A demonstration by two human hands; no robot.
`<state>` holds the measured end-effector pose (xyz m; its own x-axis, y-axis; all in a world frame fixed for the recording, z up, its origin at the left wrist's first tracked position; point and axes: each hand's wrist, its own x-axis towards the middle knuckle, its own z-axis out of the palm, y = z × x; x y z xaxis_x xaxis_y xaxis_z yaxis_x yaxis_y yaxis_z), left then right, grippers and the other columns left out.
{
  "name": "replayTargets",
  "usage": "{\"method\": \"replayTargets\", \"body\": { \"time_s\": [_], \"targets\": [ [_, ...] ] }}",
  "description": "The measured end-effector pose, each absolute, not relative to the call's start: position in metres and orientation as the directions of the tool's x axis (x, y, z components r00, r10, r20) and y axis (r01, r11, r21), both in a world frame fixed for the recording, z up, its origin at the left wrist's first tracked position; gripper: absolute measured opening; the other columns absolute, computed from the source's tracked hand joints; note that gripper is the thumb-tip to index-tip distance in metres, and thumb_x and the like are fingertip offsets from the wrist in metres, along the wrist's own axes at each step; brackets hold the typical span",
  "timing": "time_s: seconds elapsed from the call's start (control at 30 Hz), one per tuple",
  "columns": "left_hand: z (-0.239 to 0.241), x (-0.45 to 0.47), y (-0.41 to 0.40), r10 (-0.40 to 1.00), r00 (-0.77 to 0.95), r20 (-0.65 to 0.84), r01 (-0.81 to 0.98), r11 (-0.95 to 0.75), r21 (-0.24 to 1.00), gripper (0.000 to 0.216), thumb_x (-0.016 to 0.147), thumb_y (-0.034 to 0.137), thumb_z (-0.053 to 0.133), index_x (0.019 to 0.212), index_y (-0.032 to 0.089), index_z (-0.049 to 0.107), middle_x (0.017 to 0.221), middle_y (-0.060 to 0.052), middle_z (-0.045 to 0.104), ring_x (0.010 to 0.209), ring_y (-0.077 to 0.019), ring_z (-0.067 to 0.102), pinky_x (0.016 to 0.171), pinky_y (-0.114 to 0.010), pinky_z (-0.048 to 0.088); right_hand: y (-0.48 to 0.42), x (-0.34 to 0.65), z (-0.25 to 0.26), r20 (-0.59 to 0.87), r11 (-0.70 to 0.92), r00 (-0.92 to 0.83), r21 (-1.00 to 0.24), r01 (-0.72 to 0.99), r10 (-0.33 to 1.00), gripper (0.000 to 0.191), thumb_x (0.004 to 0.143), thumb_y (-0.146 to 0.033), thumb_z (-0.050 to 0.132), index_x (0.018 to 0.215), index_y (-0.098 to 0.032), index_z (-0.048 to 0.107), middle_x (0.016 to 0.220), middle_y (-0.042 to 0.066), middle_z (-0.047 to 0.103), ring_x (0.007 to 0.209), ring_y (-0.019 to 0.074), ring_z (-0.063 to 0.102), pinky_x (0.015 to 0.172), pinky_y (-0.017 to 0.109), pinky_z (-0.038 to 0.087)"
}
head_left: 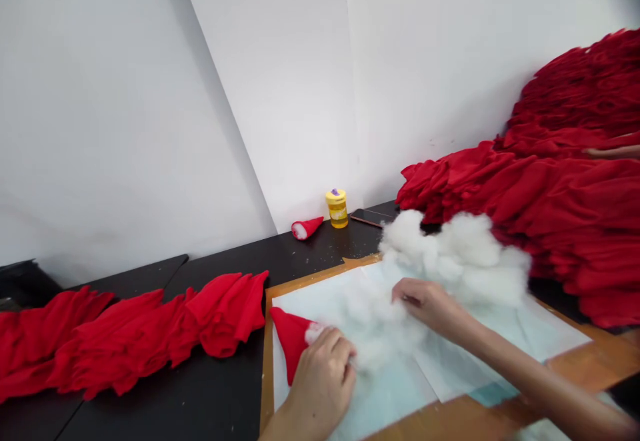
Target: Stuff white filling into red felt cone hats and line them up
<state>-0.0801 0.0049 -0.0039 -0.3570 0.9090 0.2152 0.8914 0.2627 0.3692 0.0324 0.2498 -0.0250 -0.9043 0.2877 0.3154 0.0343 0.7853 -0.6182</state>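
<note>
My left hand point(320, 378) is closed round a small red fabric cone point(291, 334) that lies on pale paper sheets point(450, 368), its open end stuffed with white fibre. My right hand point(430, 304) pinches into a loose pile of white stuffing point(460, 254) just to the right, fingers curled on a tuft. A strand of stuffing stretches between the two hands.
A row of red cones point(125, 338) lies on the black table at the left. A big heap of red fabric point(560, 188) fills the right side, with another person's hand point(613, 151) on it. A stuffed cone point(306, 228), a yellow jar point(337, 208) and a phone point(370, 218) sit by the wall.
</note>
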Motion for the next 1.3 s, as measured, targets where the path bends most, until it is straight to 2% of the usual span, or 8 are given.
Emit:
{"method": "replayTargets", "body": {
  "time_s": [0.17, 0.33, 0.53, 0.7, 0.9, 1.07, 1.17, 1.3],
  "targets": [
    [0.014, -0.083, 0.005, 0.92, -0.338, 0.2, 0.871, 0.226, 0.436, 0.03, 0.083, 0.012, 0.055, 0.11, 0.021, 0.063, 0.111, -0.008, 0.066, 0.106, -0.0282, 0.06, 0.089, -0.042, 0.049, 0.254, 0.048, -0.014, 0.267, 0.806, -0.9, -0.576, 0.137, 0.344, 0.033, 0.092, -0.026, 0.046, 0.122, -0.026, 0.061, 0.122, 0.008, 0.068, 0.076, 0.0181, 0.064, 0.07, 0.033, 0.05],
    [0.019, -0.085, 0.049, 0.927, -0.34, 0.161, 0.83, 0.215, 0.515, 0.035, 0.09, 0.017, 0.048, 0.122, 0.021, 0.06, 0.109, -0.007, 0.069, 0.099, -0.0233, 0.064, 0.089, -0.036, 0.049, 0.226, 0.035, -0.019, 0.187, 0.818, -0.903, -0.521, 0.243, 0.387, 0.015, 0.084, -0.025, 0.056, 0.091, -0.023, 0.07, 0.088, 0.006, 0.071, 0.077, 0.0233, 0.066, 0.071, 0.034, 0.047],
    [-0.003, -0.095, 0.081, 0.925, -0.365, 0.11, 0.843, 0.278, 0.46, 0.018, 0.076, 0.007, 0.052, 0.078, 0.018, 0.066, 0.087, -0.007, 0.068, 0.083, -0.0255, 0.065, 0.075, -0.036, 0.049, 0.227, 0.034, -0.024, 0.181, 0.788, -0.907, -0.576, 0.215, 0.38, 0.017, 0.085, -0.023, 0.049, 0.081, -0.021, 0.066, 0.074, 0.002, 0.065, 0.068, 0.0185, 0.06, 0.066, 0.03, 0.043],
    [0.0, -0.088, 0.071, 0.877, -0.425, 0.226, 0.839, 0.288, 0.462, 0.021, 0.076, 0.004, 0.049, 0.081, 0.019, 0.061, 0.089, -0.005, 0.066, 0.087, -0.0227, 0.062, 0.075, -0.033, 0.046, 0.234, 0.042, -0.017, 0.173, 0.7, -0.908, -0.696, 0.16, 0.381, 0.042, 0.084, -0.031, 0.056, 0.124, -0.02, 0.057, 0.082, 0.001, 0.065, 0.067, 0.0167, 0.058, 0.064, 0.028, 0.045],
    [0.0, -0.078, 0.067, 0.841, -0.435, 0.322, 0.837, 0.245, 0.49, 0.02, 0.076, 0.001, 0.049, 0.079, 0.019, 0.056, 0.083, -0.003, 0.063, 0.082, -0.0187, 0.06, 0.073, -0.029, 0.045, 0.214, 0.027, -0.016, 0.195, 0.592, -0.891, -0.8, 0.098, 0.411, 0.017, 0.078, -0.018, 0.048, 0.08, -0.019, 0.064, 0.061, -0.004, 0.054, 0.056, 0.0124, 0.047, 0.055, 0.024, 0.036],
    [0.004, -0.09, 0.04, 0.854, -0.455, 0.252, 0.829, 0.303, 0.47, 0.016, 0.081, 0.007, 0.049, 0.076, 0.021, 0.057, 0.084, -0.004, 0.065, 0.086, -0.0231, 0.059, 0.077, -0.035, 0.045, 0.233, 0.035, -0.016, 0.263, 0.636, -0.835, -0.761, 0.128, 0.483, 0.013, 0.08, -0.021, 0.052, 0.079, -0.019, 0.064, 0.058, -0.005, 0.045, 0.056, 0.0135, 0.043, 0.058, 0.027, 0.033],
    [0.012, -0.092, 0.026, 0.88, -0.441, 0.176, 0.8, 0.296, 0.522, 0.007, 0.085, 0.022, 0.057, 0.091, 0.02, 0.062, 0.099, -0.007, 0.067, 0.096, -0.0263, 0.06, 0.087, -0.041, 0.047, 0.239, 0.039, -0.015, 0.281, 0.645, -0.838, -0.757, 0.107, 0.468, 0.011, 0.083, -0.024, 0.052, 0.085, -0.02, 0.063, 0.059, -0.006, 0.044, 0.056, 0.014, 0.043, 0.058, 0.028, 0.034],
    [0.021, -0.086, 0.039, 0.84, -0.498, 0.213, 0.728, 0.273, 0.628, 0.05, 0.083, 0.031, 0.062, 0.131, 0.02, 0.052, 0.137, -0.014, 0.055, 0.123, -0.031, 0.053, 0.098, -0.043, 0.046, 0.226, 0.038, -0.012, 0.315, 0.632, -0.857, -0.775, 0.016, 0.408, 0.021, 0.086, -0.022, 0.049, 0.105, -0.022, 0.058, 0.073, -0.003, 0.058, 0.059, 0.0135, 0.051, 0.06, 0.027, 0.04]
  ]
}}
